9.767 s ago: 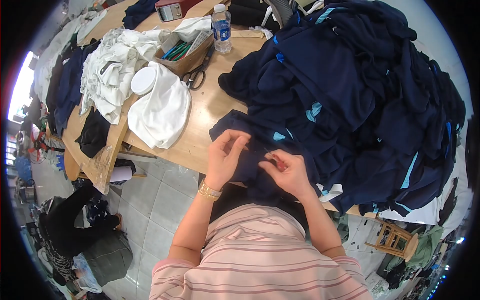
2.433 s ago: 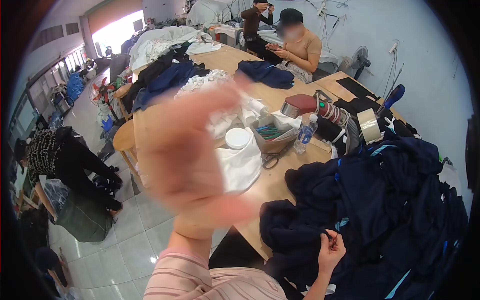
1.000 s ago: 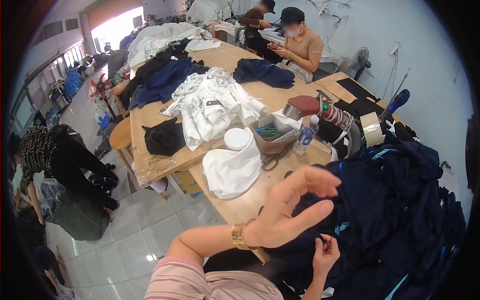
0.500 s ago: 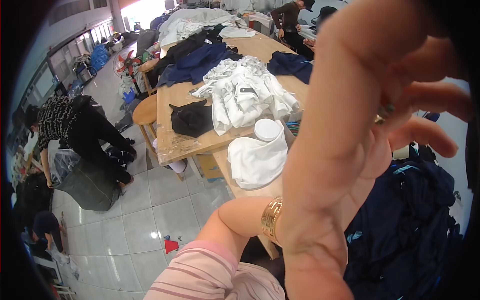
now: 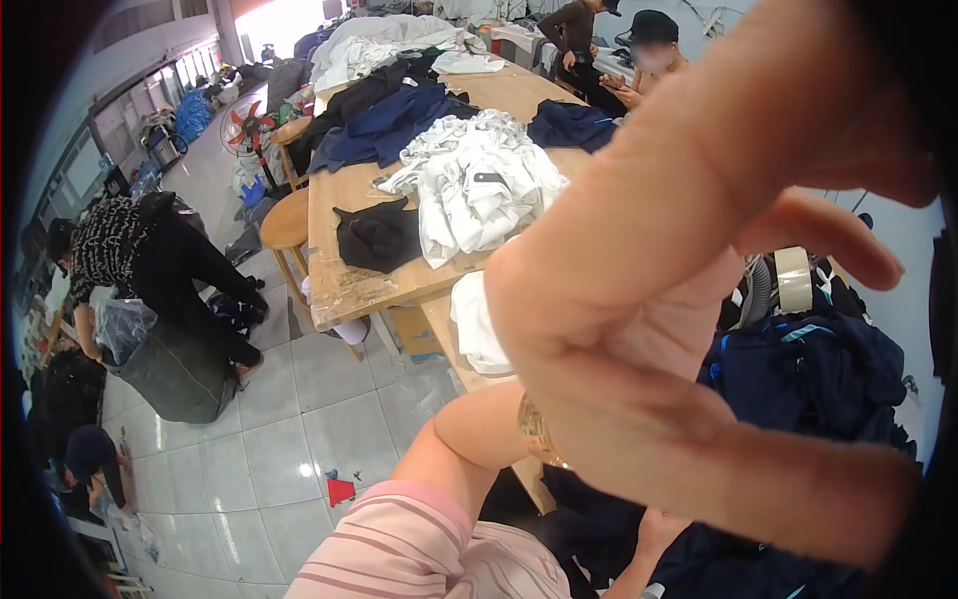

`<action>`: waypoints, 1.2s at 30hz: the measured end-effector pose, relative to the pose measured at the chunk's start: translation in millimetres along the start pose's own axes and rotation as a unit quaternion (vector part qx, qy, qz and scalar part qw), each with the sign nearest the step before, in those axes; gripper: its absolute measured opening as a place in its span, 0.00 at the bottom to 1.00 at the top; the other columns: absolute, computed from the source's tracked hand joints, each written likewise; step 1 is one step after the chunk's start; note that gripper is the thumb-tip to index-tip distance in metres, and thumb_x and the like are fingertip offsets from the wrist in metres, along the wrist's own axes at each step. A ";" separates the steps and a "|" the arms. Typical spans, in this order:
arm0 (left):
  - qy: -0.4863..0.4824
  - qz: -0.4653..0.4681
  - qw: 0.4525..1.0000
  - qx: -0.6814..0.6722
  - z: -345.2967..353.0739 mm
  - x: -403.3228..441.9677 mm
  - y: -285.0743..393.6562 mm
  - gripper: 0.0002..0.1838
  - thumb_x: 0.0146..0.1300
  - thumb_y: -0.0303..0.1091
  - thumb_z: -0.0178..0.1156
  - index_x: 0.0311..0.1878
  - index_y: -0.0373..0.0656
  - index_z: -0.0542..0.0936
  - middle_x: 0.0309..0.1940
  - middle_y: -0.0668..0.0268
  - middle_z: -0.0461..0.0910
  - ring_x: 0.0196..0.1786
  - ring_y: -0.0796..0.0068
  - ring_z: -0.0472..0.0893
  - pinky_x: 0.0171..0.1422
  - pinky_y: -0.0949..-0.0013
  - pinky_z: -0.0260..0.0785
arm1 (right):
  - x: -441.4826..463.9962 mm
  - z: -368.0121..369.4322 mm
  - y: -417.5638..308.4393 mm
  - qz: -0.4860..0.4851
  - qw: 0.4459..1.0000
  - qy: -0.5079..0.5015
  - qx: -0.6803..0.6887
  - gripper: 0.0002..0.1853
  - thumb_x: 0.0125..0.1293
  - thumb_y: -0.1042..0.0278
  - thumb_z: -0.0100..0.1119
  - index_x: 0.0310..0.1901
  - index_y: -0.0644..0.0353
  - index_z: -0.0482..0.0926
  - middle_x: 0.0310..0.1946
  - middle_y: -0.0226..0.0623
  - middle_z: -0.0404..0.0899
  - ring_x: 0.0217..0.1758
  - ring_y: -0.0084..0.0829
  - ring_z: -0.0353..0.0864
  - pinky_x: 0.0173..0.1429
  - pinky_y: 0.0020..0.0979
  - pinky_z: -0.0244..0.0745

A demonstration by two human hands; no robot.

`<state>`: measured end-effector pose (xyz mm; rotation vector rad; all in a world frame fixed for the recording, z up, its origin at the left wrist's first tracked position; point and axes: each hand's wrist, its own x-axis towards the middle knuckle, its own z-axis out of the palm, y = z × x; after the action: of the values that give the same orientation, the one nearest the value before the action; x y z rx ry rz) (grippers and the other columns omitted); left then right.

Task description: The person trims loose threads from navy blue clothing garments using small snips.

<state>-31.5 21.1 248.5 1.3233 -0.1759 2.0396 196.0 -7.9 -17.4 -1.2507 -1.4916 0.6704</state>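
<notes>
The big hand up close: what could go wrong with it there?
The left hand looks very near the camera, so it might bump it. It also covers part of the right hand, so a slip there could be missed in this view. And the dark blue cloth is heaped up loosely, so some might slide.

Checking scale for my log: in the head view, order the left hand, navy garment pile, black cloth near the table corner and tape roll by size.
1. Left hand, nearest the camera
2. Navy garment pile, partly hidden
3. Black cloth
4. Tape roll
</notes>
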 end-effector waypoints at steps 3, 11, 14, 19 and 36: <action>-0.005 0.065 0.998 0.017 -4.8 4.3 12.4 0.21 0.61 0.27 0.60 0.56 0.27 0.72 0.55 0.46 0.74 0.59 0.52 0.74 0.63 0.54 0.67 | -0.1 -1.7 4.0 -0.010 1.000 -0.008 -0.010 0.05 0.62 0.75 0.65 0.36 0.65 0.78 0.21 0.17 0.63 0.21 0.09 0.51 0.25 0.17 0.41; -0.031 0.229 0.970 0.078 20.5 -24.7 21.4 0.23 0.60 0.27 0.60 0.58 0.26 0.72 0.56 0.45 0.73 0.60 0.49 0.74 0.63 0.52 0.68 | 1.1 3.8 -7.4 0.023 1.000 -0.008 0.018 0.04 0.61 0.78 0.64 0.36 0.66 0.79 0.22 0.18 0.67 0.22 0.09 0.53 0.25 0.16 0.45; -0.035 0.260 0.959 0.102 32.3 -32.9 19.7 0.24 0.60 0.26 0.60 0.58 0.25 0.72 0.57 0.45 0.73 0.60 0.47 0.74 0.63 0.52 0.68 | 0.2 0.9 -3.9 0.002 1.000 -0.014 0.007 0.05 0.61 0.78 0.64 0.38 0.65 0.80 0.21 0.17 0.65 0.21 0.09 0.53 0.24 0.17 0.47; -0.053 0.251 0.954 0.152 33.6 -52.2 1.2 0.25 0.59 0.26 0.61 0.59 0.24 0.72 0.58 0.44 0.73 0.60 0.45 0.74 0.63 0.51 0.69 | 2.7 -0.3 -8.6 -0.041 0.999 -0.022 0.012 0.05 0.64 0.78 0.63 0.40 0.64 0.80 0.19 0.17 0.61 0.21 0.10 0.53 0.23 0.18 0.49; -0.243 -0.440 0.697 0.511 -122.1 -258.5 -52.1 0.27 0.57 0.45 0.67 0.56 0.40 0.76 0.43 0.51 0.77 0.48 0.51 0.78 0.55 0.58 0.71 | 20.4 -37.7 -63.9 -0.085 0.983 0.163 0.012 0.05 0.59 0.78 0.64 0.37 0.62 0.79 0.24 0.19 0.68 0.21 0.10 0.54 0.27 0.17 0.46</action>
<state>-28.9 -5.9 -40.9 1.9886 1.3069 0.8106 209.7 -15.4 58.0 -1.1377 -1.2958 0.3497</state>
